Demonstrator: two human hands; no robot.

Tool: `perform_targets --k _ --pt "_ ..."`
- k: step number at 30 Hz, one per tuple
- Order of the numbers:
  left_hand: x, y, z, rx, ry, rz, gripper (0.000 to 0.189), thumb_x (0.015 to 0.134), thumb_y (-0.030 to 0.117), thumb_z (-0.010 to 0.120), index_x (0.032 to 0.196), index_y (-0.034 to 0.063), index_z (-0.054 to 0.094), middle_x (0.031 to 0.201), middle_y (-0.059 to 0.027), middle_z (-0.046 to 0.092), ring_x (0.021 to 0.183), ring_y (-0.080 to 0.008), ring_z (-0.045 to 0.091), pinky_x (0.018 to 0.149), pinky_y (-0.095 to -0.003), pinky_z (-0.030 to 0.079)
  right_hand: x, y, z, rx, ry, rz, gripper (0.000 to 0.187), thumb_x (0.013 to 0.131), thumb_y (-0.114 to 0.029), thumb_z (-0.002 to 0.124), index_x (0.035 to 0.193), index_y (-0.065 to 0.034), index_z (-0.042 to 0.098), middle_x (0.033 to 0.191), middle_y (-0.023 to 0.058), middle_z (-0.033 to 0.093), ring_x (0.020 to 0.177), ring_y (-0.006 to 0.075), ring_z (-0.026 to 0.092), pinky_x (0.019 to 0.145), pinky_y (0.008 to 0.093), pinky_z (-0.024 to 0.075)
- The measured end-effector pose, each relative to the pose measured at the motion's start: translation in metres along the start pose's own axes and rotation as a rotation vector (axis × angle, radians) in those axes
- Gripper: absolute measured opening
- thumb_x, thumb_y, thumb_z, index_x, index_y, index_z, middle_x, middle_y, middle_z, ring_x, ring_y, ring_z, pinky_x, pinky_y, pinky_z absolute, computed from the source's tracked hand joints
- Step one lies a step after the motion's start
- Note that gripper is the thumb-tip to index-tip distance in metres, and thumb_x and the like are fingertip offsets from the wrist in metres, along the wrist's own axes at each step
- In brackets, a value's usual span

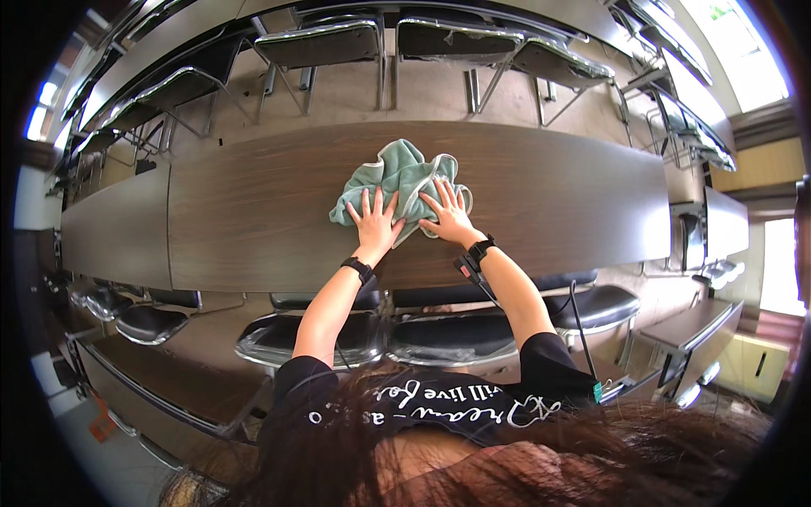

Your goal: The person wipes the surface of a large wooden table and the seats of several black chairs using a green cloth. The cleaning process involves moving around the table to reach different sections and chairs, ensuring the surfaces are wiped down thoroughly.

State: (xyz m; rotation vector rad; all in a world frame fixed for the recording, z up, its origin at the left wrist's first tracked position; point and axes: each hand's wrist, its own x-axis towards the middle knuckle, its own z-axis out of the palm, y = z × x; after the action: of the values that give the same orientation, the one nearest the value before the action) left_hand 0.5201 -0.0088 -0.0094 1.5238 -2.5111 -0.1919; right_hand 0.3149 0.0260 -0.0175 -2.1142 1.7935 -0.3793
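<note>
A crumpled green cloth with a pale edging (396, 168) lies on a long dark wood-grain table (266, 190). My left hand (374, 222) rests with spread fingers on the cloth's near left part. On its right part lies my right hand (448, 214), fingers also apart and pointing away from me. Both palms face down, and neither hand's fingers are closed round the cloth. The thumbs come near each other at the cloth's near edge. Each wrist wears a black band, and a small dark device with a cable hangs by the right wrist.
Black chairs with metal frames (450, 336) stand along the table's near side. Across the aisle are more chairs (320, 47) and tables. A second table section (117, 222) adjoins at the left. At the lower left is another brown table (171, 380). A black cable (580, 329) runs at the right.
</note>
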Motion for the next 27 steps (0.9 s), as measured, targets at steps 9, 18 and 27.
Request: perform_targets --k 9,18,27 --pt "0.044 0.13 0.017 -0.202 -0.119 0.251 0.077 0.065 0.049 0.068 0.132 0.0244 0.04 0.119 -0.0094 0.045 0.11 -0.0306 0.04 0.098 -0.0614 0.019 -0.056 0.128 -0.024 0.205 0.146 0.172 0.066 0.074 -0.038 0.065 0.128 -0.0141 0.037 0.143 0.0282 0.003 0.134 0.0438 0.002 0.101 0.0635 0.0052" --pt "0.033 0.05 0.016 0.023 -0.032 -0.096 0.078 0.063 0.05 0.07 0.132 0.025 0.042 0.146 -0.0105 0.016 0.134 -0.0377 0.009 0.096 -0.0693 0.008 0.028 0.065 -0.03 0.109 -0.048 -0.156 0.074 0.067 -0.051 0.067 0.131 -0.0233 0.042 0.145 0.0243 0.007 0.134 0.0432 0.005 0.098 0.0686 0.0065" --pt "0.167 0.127 0.043 0.04 0.009 -0.057 0.075 0.061 0.046 0.073 0.126 0.0218 0.046 0.134 -0.0092 0.035 0.127 -0.0357 0.025 0.097 -0.0675 0.014 0.055 0.158 -0.061 0.055 0.296 0.177 0.068 0.069 -0.049 0.067 0.127 -0.0224 0.045 0.144 0.0211 0.015 0.135 0.0379 0.009 0.099 0.0664 0.0084"
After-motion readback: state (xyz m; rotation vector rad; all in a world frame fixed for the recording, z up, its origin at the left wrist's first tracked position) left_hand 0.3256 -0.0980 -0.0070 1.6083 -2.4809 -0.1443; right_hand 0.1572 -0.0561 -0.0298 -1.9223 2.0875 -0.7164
